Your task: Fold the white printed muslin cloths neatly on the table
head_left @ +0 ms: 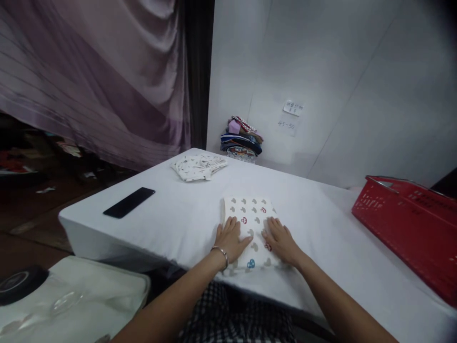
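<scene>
A folded white cloth (252, 214) printed with grey, red and blue shapes lies on the white table (321, 228) near its front edge. My left hand (230, 240), with a bracelet at the wrist, lies flat on the cloth's left side, fingers stretched out. My right hand (280, 240) lies flat on the cloth's right side, fingers spread. Neither hand holds anything.
Another folded patterned cloth (198, 166) lies at the table's far left, with a black phone (129, 202) near the left edge. A stack of folded clothes (242, 139) sits against the wall. A red plastic basket (410, 224) stands at the right. A white bag (82, 295) is at lower left.
</scene>
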A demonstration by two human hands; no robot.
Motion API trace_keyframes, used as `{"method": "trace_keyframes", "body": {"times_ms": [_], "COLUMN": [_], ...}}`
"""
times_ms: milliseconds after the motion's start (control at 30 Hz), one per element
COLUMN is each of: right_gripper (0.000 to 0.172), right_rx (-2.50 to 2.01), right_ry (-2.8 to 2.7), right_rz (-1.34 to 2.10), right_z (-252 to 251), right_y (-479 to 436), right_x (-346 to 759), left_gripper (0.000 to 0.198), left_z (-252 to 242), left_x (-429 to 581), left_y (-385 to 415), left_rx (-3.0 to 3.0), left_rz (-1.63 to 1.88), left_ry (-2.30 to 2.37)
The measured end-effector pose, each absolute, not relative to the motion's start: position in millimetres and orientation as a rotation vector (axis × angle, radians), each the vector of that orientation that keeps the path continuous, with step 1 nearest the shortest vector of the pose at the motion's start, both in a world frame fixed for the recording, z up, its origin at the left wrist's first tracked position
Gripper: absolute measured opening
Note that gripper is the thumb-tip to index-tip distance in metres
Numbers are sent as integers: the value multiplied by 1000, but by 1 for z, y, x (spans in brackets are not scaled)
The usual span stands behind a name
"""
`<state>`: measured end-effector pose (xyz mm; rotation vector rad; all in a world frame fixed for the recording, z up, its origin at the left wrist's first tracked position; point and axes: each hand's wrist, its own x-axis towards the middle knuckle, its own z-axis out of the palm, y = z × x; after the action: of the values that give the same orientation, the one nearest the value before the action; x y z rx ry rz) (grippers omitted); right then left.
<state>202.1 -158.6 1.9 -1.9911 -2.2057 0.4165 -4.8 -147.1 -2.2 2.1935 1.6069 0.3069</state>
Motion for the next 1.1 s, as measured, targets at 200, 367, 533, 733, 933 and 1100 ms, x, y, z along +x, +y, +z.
{"method": "trace_keyframes", "body": {"times_ms": [200,367,533,733,933,1100], "right_gripper": [70,70,71,73,71,53], "right_rx": [-2004,-1944,-1796,-1737,-1696,-1538], "right_ry": [-2162,-2164,-1941,-1320,-986,-919], "right_rz": [323,319,549,969,1255,1529], "right_z": [4,-22,-22,-13,-6,5], "right_y": [-93,-71,-72,-108,-136,-130], "right_x": [201,206,215,241,256,252], "left_gripper": [83,79,75,72,77,82], "left_z": [14,-10,-18,-20,-14,-14], "left_x": [4,-6,-9,-17,-34,-43], "left_y": [-102,-86,-86,-88,-92,-88], "left_rx": [2220,2145,2077,1793,1392,1199], "left_rz": [317,296,437,731,822,812], "left_ry": [1757,1820,1761,1766,1649,1601]}}
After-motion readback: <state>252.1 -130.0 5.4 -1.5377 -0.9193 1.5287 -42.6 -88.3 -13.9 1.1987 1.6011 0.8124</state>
